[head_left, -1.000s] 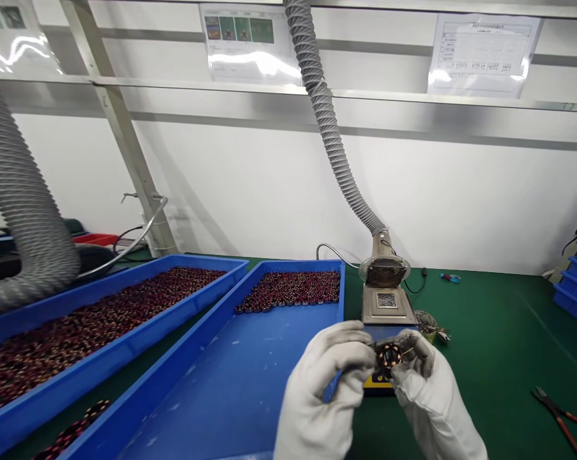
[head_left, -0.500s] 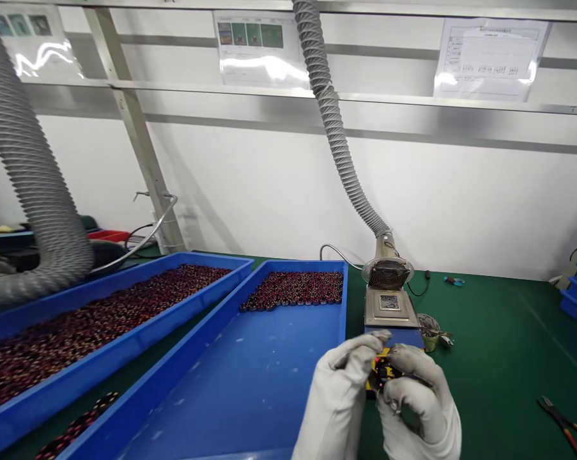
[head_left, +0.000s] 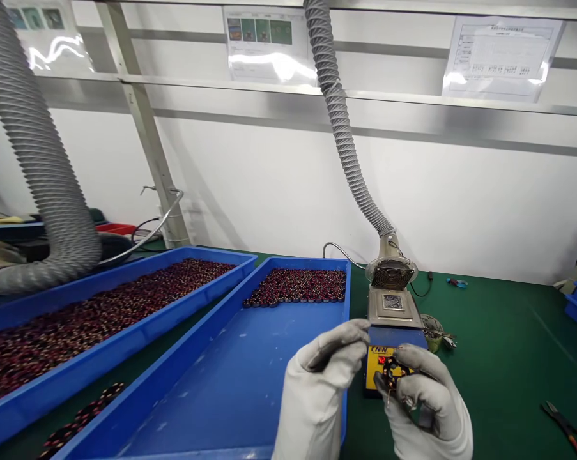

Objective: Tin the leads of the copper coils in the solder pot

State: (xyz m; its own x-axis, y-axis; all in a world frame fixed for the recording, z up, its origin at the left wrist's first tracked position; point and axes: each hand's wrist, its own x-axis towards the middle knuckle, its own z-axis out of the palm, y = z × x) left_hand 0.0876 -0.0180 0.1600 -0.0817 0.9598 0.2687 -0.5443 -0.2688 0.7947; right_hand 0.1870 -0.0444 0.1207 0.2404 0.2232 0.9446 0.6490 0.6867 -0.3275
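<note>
My right hand (head_left: 427, 399) pinches a small dark ring-shaped wound coil (head_left: 392, 372), with copper-coloured spots round it, between thumb and fingers. Something small and shiny shows lower in the same hand, but I cannot make it out. To the left, my left hand (head_left: 329, 358) is apart from the coil, its thumb and fingertips pressed together; whatever they hold, if anything, is too small to see. Both hands wear white gloves with greyed fingertips. Just behind them stands a solder pot (head_left: 394, 319) with a yellow front panel and a red display, partly covered by the right hand.
A long blue tray (head_left: 211, 377) holds rows of similar coils at its far end. Another blue tray (head_left: 125, 345) on the left is full of them. A fume hose (head_left: 346, 140) hangs over the pot. Beside it is a cup of tools (head_left: 432, 338); pliers (head_left: 563, 418) lie right.
My left hand has moved left, away from the coil. The right hand keeps the coil and has shifted slightly right, uncovering more of the yellow panel. The view has shifted a little.
</note>
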